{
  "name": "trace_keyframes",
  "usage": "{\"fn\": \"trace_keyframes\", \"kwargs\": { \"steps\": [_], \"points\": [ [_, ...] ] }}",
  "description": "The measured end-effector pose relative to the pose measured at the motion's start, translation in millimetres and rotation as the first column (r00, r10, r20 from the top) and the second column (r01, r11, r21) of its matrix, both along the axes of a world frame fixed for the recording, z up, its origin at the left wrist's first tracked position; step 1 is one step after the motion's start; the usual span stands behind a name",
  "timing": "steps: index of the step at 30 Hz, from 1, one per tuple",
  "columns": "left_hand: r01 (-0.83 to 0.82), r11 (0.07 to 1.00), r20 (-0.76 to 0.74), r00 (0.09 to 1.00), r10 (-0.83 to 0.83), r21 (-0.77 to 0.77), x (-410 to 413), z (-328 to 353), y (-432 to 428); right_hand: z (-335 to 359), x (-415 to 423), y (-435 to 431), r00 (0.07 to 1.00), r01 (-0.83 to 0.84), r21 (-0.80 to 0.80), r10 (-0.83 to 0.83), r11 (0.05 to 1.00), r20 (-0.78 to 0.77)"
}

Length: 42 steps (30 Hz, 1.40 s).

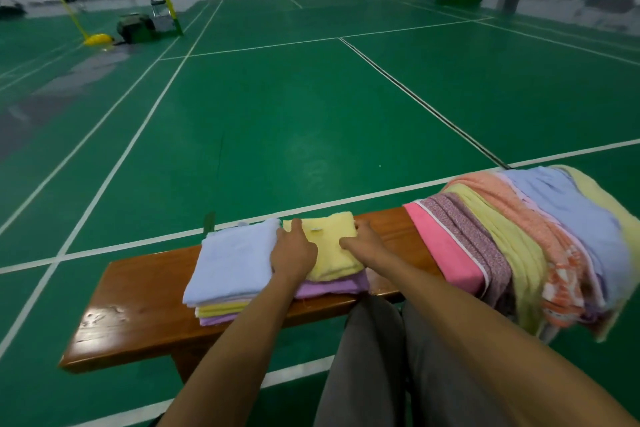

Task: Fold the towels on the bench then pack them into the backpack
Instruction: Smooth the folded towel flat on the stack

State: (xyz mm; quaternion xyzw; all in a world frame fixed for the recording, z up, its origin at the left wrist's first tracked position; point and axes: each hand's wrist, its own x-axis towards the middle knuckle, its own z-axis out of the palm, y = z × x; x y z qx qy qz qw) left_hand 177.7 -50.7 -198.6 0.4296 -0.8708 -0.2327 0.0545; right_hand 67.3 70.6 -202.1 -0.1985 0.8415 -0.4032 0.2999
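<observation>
Yellow towel (pixel 329 250): folded into a small rectangle, lying under both hands on top of a folded purple towel (pixel 332 286), near the middle of the bench (pixel 138 308).
Left hand (pixel 294 253): palm down on the yellow towel's left edge, fingers straight and pointing away from the person, pressing flat on the cloth, holding nothing.
Right hand (pixel 363 239): palm down on the towel's right edge, fingers laid out along the cloth; their tips reach the far right corner. Whether any of them curl over the edge cannot be told.
White tag (pixel 315 229): a small mark on the yellow towel, between the two sets of fingers.
Folded stack (pixel 225 263): just to the left of the left fingers, a pale blue towel on top, with yellow and purple layers showing beneath at the near edge.
Unfolded towels (pixel 519 243): well to the right of the right fingers, draped over the bench end; pink, speckled purple, yellow-green, orange patterned, pale blue and pale yellow.
Person: grey trousers (pixel 363 357) show below the forearms, close against the bench.
Floor (pixel 277 114): green court with white lines beyond the fingertips.
Backpack: cannot be identified with certainty.
</observation>
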Motion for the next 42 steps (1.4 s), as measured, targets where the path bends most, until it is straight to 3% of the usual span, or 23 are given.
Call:
{"fn": "trace_keyframes", "kwargs": {
  "steps": [3,6,9,11,13,15,17,23,29,35,42],
  "points": [
    [0.004,0.998,0.068,0.998,0.001,-0.065,8.8,-7.6,14.9,-6.7,8.5,11.6,0.993,-0.091,0.127,0.099,0.988,-0.058],
    [0.100,0.989,0.162,0.984,-0.081,-0.113,16.8,-19.3,18.9,-11.9,19.7,11.9,0.931,-0.109,0.362,0.223,0.926,-0.288],
    [0.141,0.953,0.187,0.978,-0.092,-0.268,16.2,-19.8,14.0,-6.0,29.6,4.8,0.747,-0.003,0.467,0.313,0.884,-0.587],
    [0.181,0.912,0.153,0.979,-0.133,-0.368,10.6,-15.6,14.3,-7.7,31.1,-0.3,0.612,0.006,0.475,0.372,0.880,-0.697],
    [0.288,0.884,0.136,0.957,-0.255,-0.369,3.6,-17.3,15.4,-14.0,31.0,-6.4,0.504,-0.068,0.458,0.427,0.886,-0.751],
    [0.355,0.890,0.149,0.934,-0.325,-0.286,0.7,-27.2,15.9,-24.8,29.5,-12.8,0.524,-0.174,0.447,0.467,0.877,-0.712],
    [0.323,0.915,0.171,0.942,-0.288,-0.241,1.6,-45.6,13.3,-42.3,26.7,-16.6,0.583,-0.220,0.470,0.501,0.855,-0.639],
    [0.306,0.888,0.233,0.944,-0.235,-0.345,0.9,-92.8,-3.9,-76.0,19.4,-16.2,0.756,-0.259,0.417,0.452,0.871,-0.474],
    [0.213,0.897,0.110,0.977,-0.185,-0.387,-17.1,-88.2,-0.3,-81.2,-4.0,-23.6,0.724,-0.253,0.368,0.427,0.895,-0.541],
    [0.236,0.910,0.153,0.969,-0.193,-0.341,-15.5,-82.9,1.2,-86.2,-3.8,-26.7,0.782,-0.269,0.412,0.447,0.871,-0.434],
    [0.299,0.937,0.288,0.927,-0.240,-0.181,-11.2,-62.9,-0.9,-54.7,10.5,-20.5,0.762,-0.264,0.521,0.507,0.812,-0.403]
  ]
}}
